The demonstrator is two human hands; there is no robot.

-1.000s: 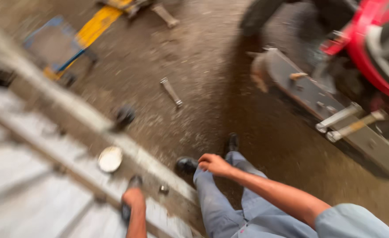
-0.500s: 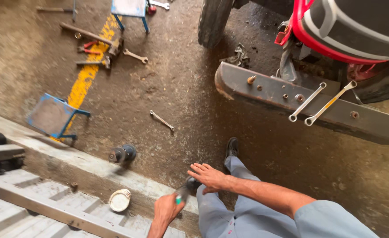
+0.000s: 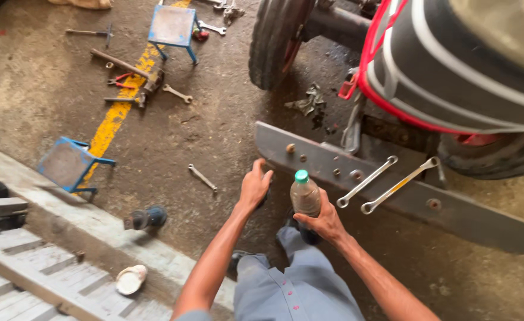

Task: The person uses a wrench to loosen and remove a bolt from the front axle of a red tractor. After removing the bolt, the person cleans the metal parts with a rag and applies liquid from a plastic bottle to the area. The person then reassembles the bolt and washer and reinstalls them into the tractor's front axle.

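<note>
Right now the right hand (image 3: 326, 221) holds a small plastic bottle (image 3: 304, 196) upright, its fingers wrapped shut around the lower body; the bottle is filled with a murky brownish liquid, wears a green cap, and sits just left of centre at about 6 o'clock from the grey steel drawbar plate (image 3: 392, 190) of the tractor. The left hand (image 3: 254, 185) hangs just beside the bottle at its 9 o'clock, fingers loosely spread and curled, gripping nothing, close to the near edge of the plate. Two combination spanners (image 3: 386, 181) lie side by side on that plate at roughly 3 o'clock from the bottle, and a third spanner (image 3: 203, 178) rests on the oily concrete floor (image 3: 214, 137) at 9 o'clock from the left hand. A blue metal stool (image 3: 67, 165) lies tipped over at far left; another blue stool (image 3: 172, 27) stands at 11 o'clock beside scattered hand tools and a yellow painted line (image 3: 116, 116). A judgement on handling: the bottle is best kept vertical with the grip low and firm, so the free hand can meet the cap squarely from above and twist without tilting or squeezing liquid out; the floor looks greasy, so steady footing matters too
</note>
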